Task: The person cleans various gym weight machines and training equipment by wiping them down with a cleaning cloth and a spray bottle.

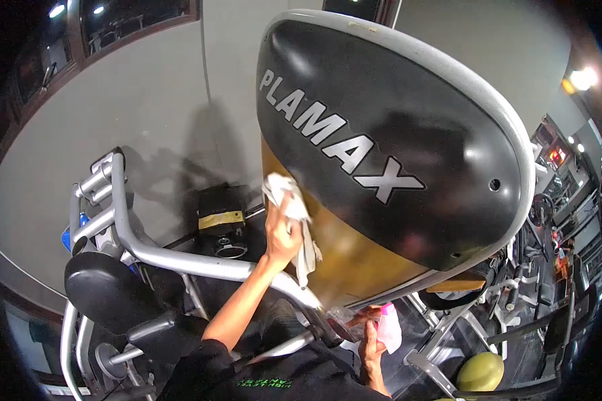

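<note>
My left hand is closed around a crumpled white cloth and presses it against the gold-brown lower part of a large machine cover. One end of the cloth hangs below my fingers. The cover is black above, with a silver rim and "PLAMAX" in silver letters. Lower down, near my chest, my right hand grips what looks like a bottle with white and pink parts. Clear plastic shows beside it, and its full shape is partly hidden by my fingers.
A silver tubular frame with a black pad runs across the left, close under my left forearm. A black item with a yellow band is by the wall. At right are a yellow-green ball and more gym machines.
</note>
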A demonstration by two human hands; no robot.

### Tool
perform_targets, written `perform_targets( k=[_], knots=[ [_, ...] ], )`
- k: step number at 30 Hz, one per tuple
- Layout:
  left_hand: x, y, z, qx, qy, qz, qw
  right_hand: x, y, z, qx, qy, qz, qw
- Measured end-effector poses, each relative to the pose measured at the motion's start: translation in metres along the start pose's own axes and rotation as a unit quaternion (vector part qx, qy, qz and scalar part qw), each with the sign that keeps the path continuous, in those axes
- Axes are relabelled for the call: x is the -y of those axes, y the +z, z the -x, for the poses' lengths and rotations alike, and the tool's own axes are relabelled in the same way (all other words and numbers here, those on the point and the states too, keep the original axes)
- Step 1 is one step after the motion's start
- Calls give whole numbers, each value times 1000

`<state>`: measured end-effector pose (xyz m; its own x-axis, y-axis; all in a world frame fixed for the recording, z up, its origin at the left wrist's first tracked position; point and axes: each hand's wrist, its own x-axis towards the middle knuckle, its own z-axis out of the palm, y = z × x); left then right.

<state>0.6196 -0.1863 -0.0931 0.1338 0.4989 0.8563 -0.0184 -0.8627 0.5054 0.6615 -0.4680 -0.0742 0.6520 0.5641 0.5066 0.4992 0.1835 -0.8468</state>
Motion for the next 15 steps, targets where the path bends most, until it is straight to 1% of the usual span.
perform_targets(
  k=[1,3,5,6,8,9,10,11,12,13,14,15],
  knots=[
    [-4,0,-11,-19,-56,16,998,0,0,-1,4,1,0,1000],
    [8,4,-24,-46,-96,58,993,-1,1,-4,12,3,-1,1000],
    [25,3,-38,-23,-266,146,953,-2,3,-8,18,6,0,1000],
    [42,5,-50,-26,-265,145,953,-2,5,-10,20,7,-1,1000],
    [89,8,-82,-80,-265,154,948,-2,9,-13,25,8,-4,1000],
    [103,9,-98,-106,-266,158,945,-1,11,-14,26,10,-4,1000],
    [110,9,-116,-103,-279,198,934,1,12,-16,26,9,-5,1000],
    [112,10,-126,-98,-293,238,921,6,13,-20,50,1,-7,999],
    [109,11,-128,-96,-292,240,921,11,14,-26,72,-9,-9,997],
    [103,11,-131,-86,-283,159,942,16,16,-33,69,-10,-9,998],
    [97,10,-132,-75,-272,76,956,21,19,-40,77,-52,-2,996],
    [77,9,-118,-81,-303,101,944,24,20,-43,85,-93,4,992]
  ],
)
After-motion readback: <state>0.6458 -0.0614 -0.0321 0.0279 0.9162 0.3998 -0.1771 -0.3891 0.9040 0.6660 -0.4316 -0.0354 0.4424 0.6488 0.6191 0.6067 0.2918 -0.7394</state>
